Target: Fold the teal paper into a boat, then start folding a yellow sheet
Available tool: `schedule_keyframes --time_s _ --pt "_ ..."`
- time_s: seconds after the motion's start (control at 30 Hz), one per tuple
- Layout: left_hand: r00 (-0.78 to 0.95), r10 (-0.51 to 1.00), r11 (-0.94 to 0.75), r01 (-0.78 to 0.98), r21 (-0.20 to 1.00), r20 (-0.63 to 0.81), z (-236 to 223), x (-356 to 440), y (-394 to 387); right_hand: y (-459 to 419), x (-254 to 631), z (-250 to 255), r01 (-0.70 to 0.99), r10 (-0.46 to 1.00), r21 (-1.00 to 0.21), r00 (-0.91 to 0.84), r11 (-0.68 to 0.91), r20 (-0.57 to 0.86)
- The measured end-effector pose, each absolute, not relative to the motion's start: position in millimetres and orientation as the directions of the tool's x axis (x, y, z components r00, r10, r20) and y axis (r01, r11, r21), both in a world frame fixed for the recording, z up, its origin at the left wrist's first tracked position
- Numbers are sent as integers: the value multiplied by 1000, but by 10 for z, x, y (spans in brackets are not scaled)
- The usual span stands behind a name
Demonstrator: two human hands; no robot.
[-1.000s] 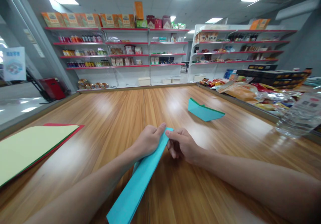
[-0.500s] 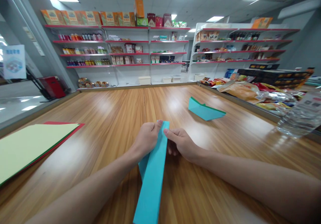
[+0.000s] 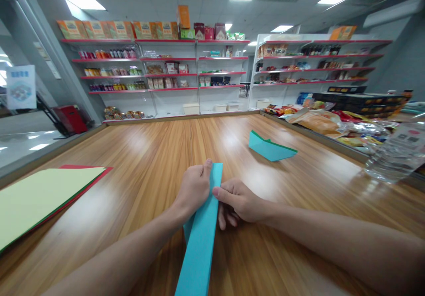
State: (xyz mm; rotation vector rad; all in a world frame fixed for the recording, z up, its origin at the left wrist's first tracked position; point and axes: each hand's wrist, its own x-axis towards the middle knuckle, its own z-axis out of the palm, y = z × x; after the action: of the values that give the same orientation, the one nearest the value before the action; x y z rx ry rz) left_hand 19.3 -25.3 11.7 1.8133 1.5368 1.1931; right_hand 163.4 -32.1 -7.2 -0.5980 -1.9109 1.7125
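The folded turquoise paper (image 3: 200,245), a long narrow strip, stretched over the table (image 3: 142,159); the left hand (image 3: 195,187) pinched its left edge near the far end, the right hand (image 3: 238,202) pinched its right edge.

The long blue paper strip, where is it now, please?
In the head view, the blue paper strip is at lower centre, held by the left hand and the right hand, its near end cut off by the bottom edge.
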Motion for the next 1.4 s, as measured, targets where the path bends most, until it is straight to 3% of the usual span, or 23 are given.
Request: schedule_keyframes --time_s 0.23,0.4,0.7,0.87,1.17,1.3,1.4 --pt "-55 943 -240 568 788 327 138 191 -276 -396 1626 -58 73 539 -983 -842 168 29" --pt "-9 952 -260 497 828 305 149 211 -298 -462 1625 6 70 477 -990 -879 120 -4" --pt "-61 934 -262 553 791 352 168 209 -280 -577 1569 -10 135 406 -984 -911 118 -76" --pt "-117 923 -241 569 786 367 174 198 -268 -614 1548 39 178 468 -926 -884 333 -2" --pt "-114 937 -222 540 812 331 181 242 -317 -679 1563 139 114 324 -810 -941 575 98" --pt "-188 940 -161 485 859 283 157 179 -262 -581 1588 37 160 502 -892 -860 423 84" --pt "-218 945 -93 533 841 242 94 96 -183 -435 1610 -87 102 729 -920 -646 378 228"
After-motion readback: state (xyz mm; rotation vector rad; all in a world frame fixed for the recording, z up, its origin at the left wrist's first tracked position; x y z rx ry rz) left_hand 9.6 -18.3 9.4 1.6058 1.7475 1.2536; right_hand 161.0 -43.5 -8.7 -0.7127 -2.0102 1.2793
